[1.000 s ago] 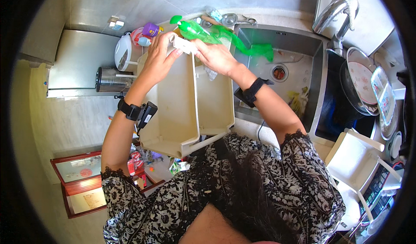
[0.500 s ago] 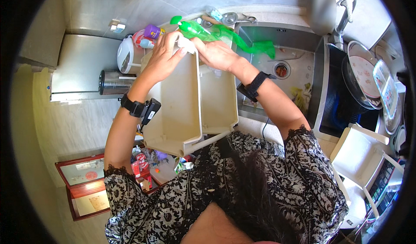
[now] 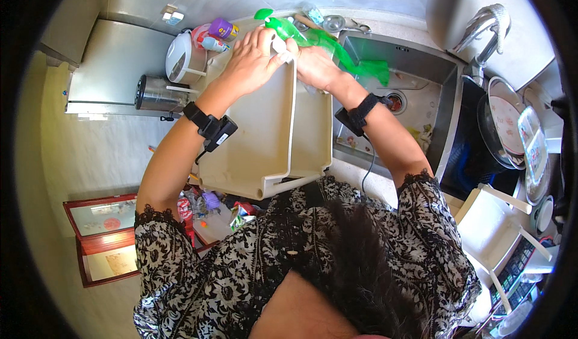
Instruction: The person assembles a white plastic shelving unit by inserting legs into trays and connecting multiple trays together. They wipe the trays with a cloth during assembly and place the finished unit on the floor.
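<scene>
A cream plastic shelf rack tray [image 3: 250,131] is tilted up in front of me. A second cream tray [image 3: 312,128] of the same shape shows behind it on the right, with a post along their near edge. My left hand [image 3: 256,56] is closed round the far corner of the front tray, where a small white piece shows between the fingers. On the other side of that corner my right hand [image 3: 314,68] is closed, its fingertips partly hidden. Just beyond the hands lies a green spray bottle [image 3: 283,29], beside a green net [image 3: 367,68] hanging into the sink.
At right is a steel sink [image 3: 448,107] with food scraps by its drain [image 3: 395,101]. Further right are a black cooktop [image 3: 466,140], stacked pans [image 3: 506,122] and another cream rack [image 3: 490,224]. A steel kettle [image 3: 159,93] and white rice cooker [image 3: 183,56] stand at left.
The view has shifted slightly. The trays have tipped and risen a little, and both hands remain at the far corner, the left one now more over the top of it.
</scene>
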### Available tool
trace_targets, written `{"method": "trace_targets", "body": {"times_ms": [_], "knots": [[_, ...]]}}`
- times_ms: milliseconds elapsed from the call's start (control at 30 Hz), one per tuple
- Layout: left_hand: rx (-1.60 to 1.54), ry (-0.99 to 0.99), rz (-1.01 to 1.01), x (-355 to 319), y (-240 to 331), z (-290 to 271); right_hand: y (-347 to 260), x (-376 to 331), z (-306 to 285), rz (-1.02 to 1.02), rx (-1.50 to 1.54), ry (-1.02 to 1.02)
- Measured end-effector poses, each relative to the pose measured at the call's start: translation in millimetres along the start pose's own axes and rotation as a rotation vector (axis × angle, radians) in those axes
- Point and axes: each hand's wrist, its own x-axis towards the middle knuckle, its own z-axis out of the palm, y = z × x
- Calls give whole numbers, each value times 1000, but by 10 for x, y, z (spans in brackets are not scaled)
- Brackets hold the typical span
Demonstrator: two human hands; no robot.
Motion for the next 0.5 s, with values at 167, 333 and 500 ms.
{"method": "trace_targets", "body": {"times_ms": [167,333,500], "knots": [[-57,-151,-24,126,-40,-95,82,32,-71,18,3,20],[-464,-29,-29,-224,-451,-348,-5,-248,133,125,17,-174],[-101,17,-125,-1292,-925,-436,-202,-506,369,406,44,8]]}}
